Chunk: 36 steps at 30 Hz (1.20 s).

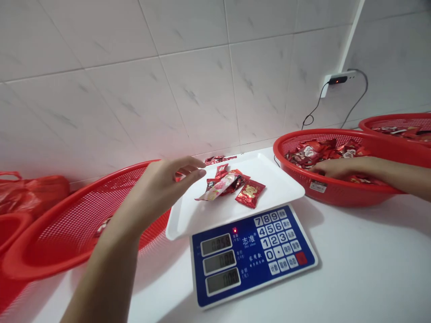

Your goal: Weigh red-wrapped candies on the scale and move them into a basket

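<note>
My left hand (164, 181) hovers over the left edge of the white weighing tray (276, 184), fingers curved, thumb apart, holding nothing I can see. Several small red wrapped packets (251, 194) lie on the tray, with a longer white-and-pink packet (220, 186) across them. Beneath it is a blue-panelled electronic scale (252, 260) with three displays and a keypad. On the right, my right hand (332, 168) reaches into a red basket (340, 195) among red and dark wrapped packets (311, 152). Its fingertips are hidden there, so I cannot see whether they grip one.
A large red basket (74, 220) stands left of the scale, partly behind my left forearm. Red plastic bags (37, 195) sit farther left. Another red basket (397, 120) with packets is at the far right. A cable runs from a wall socket (350, 77). Behind is a tiled wall.
</note>
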Each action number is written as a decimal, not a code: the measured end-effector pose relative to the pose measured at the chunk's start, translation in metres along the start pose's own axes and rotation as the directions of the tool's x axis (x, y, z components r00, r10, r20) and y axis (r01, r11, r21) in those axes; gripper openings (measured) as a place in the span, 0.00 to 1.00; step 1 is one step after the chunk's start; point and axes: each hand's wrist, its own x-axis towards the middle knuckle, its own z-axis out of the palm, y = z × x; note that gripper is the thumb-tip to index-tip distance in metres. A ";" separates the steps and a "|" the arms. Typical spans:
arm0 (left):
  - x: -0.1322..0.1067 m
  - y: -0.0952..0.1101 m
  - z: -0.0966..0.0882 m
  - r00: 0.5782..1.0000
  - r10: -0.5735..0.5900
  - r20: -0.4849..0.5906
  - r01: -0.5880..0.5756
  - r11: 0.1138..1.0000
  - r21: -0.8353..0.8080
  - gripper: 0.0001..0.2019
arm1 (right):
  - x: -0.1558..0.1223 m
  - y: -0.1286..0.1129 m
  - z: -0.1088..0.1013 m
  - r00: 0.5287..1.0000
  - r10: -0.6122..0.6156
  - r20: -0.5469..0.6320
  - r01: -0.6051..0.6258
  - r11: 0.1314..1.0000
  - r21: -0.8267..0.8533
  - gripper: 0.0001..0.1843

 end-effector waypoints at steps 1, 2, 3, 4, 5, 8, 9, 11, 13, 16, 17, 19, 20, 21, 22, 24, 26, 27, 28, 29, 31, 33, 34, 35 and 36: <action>0.000 -0.002 -0.002 1.000 0.009 -0.007 -0.009 1.000 -0.010 0.18 | -0.001 -0.001 -0.002 0.999 0.012 0.048 -0.012 1.000 0.004 0.10; 0.000 -0.005 -0.004 1.000 0.020 -0.014 -0.020 1.000 -0.018 0.19 | -0.002 -0.002 -0.007 0.995 0.034 0.090 -0.035 0.999 0.004 0.10; 0.000 -0.007 -0.006 0.999 0.028 -0.020 -0.028 0.999 -0.023 0.20 | -0.002 -0.002 -0.014 0.992 0.058 0.109 -0.059 0.998 0.003 0.11; 0.001 -0.010 -0.007 0.999 0.031 -0.023 -0.032 0.999 -0.028 0.20 | -0.002 -0.004 -0.022 0.994 0.075 0.084 -0.076 0.997 0.006 0.13; 0.002 -0.012 -0.008 0.999 0.028 -0.028 -0.029 0.999 -0.031 0.21 | -0.001 -0.006 -0.031 0.995 0.091 0.032 -0.092 0.996 0.012 0.14; 0.002 -0.013 -0.012 0.999 0.000 -0.040 -0.001 0.999 -0.039 0.22 | 0.001 -0.023 -0.051 0.971 0.121 -0.206 -0.113 0.992 0.049 0.13; 0.002 -0.012 -0.013 0.999 -0.007 -0.043 0.005 0.999 -0.043 0.21 | 0.000 -0.033 -0.053 0.952 0.112 -0.284 -0.092 0.992 0.083 0.13; -0.001 -0.009 -0.015 0.999 -0.013 -0.049 0.010 0.999 -0.054 0.20 | -0.002 -0.059 -0.049 0.923 0.066 -0.378 0.009 0.981 0.194 0.13; -0.003 -0.006 -0.016 0.999 -0.014 -0.040 0.011 0.998 -0.060 0.20 | -0.004 -0.087 -0.036 0.941 -0.005 -0.338 0.139 0.918 0.372 0.11; -0.006 -0.002 -0.015 1.000 -0.012 -0.015 0.011 0.998 -0.057 0.20 | -0.004 -0.124 -0.010 0.978 -0.161 -0.131 0.205 0.846 0.492 0.07; -0.006 -0.001 -0.015 1.000 -0.009 -0.009 0.009 0.998 -0.058 0.19 | -0.003 -0.133 -0.002 0.979 -0.179 -0.097 0.204 0.840 0.503 0.08; -0.007 -0.001 -0.014 1.000 0.000 -0.008 -0.001 0.998 -0.061 0.19 | 0.000 -0.144 0.010 0.978 -0.162 -0.135 0.208 0.841 0.499 0.13; -0.007 -0.001 -0.014 1.000 0.002 -0.008 -0.003 0.998 -0.062 0.18 | 0.000 -0.146 0.014 0.969 -0.141 -0.205 0.227 0.839 0.494 0.16; -0.007 -0.001 -0.014 1.000 0.005 -0.014 -0.006 0.998 -0.064 0.18 | 0.000 -0.147 0.016 0.948 -0.122 -0.293 0.260 0.829 0.495 0.17; -0.007 -0.001 -0.015 1.000 0.006 -0.026 -0.008 0.998 -0.066 0.17 | -0.001 -0.146 0.016 0.916 -0.102 -0.388 0.304 0.808 0.505 0.18; -0.008 -0.002 -0.016 0.998 0.002 -0.060 -0.006 0.998 -0.070 0.17 | -0.006 -0.141 0.013 0.829 -0.052 -0.557 0.403 0.746 0.530 0.15; -0.009 -0.002 -0.018 0.995 -0.003 -0.100 -0.004 0.997 -0.072 0.16 | -0.013 -0.134 0.007 0.766 -0.015 -0.643 0.460 0.712 0.530 0.13; -0.009 -0.002 -0.018 0.993 -0.004 -0.115 -0.004 0.998 -0.069 0.16 | -0.016 -0.131 0.004 0.753 -0.006 -0.658 0.463 0.714 0.524 0.12; -0.009 -0.002 -0.018 0.993 -0.005 -0.122 -0.003 0.998 -0.065 0.16 | -0.019 -0.129 0.000 0.753 -0.003 -0.658 0.456 0.724 0.518 0.12; -0.009 -0.002 -0.018 0.992 -0.007 -0.123 0.000 0.998 -0.058 0.16 | -0.021 -0.127 -0.002 0.760 -0.003 -0.649 0.442 0.735 0.514 0.12; -0.010 -0.001 -0.018 0.993 -0.012 -0.114 0.007 0.999 -0.042 0.17 | -0.024 -0.125 -0.005 0.787 -0.009 -0.617 0.418 0.744 0.521 0.12; -0.010 0.000 -0.017 0.995 -0.013 -0.100 0.010 1.000 -0.029 0.18 | -0.024 -0.125 -0.005 0.809 -0.010 -0.588 0.399 0.745 0.536 0.14; -0.010 0.000 -0.017 0.995 -0.012 -0.097 0.010 1.000 -0.027 0.18 | -0.024 -0.125 -0.004 0.819 -0.013 -0.574 0.390 0.747 0.539 0.15; -0.010 0.001 -0.016 0.995 -0.013 -0.097 0.010 1.000 -0.027 0.18 | -0.023 -0.125 -0.004 0.824 -0.016 -0.567 0.385 0.749 0.539 0.16; -0.010 0.001 -0.015 0.995 -0.015 -0.096 0.012 1.000 -0.028 0.18 | -0.023 -0.126 -0.003 0.828 -0.019 -0.560 0.381 0.753 0.537 0.16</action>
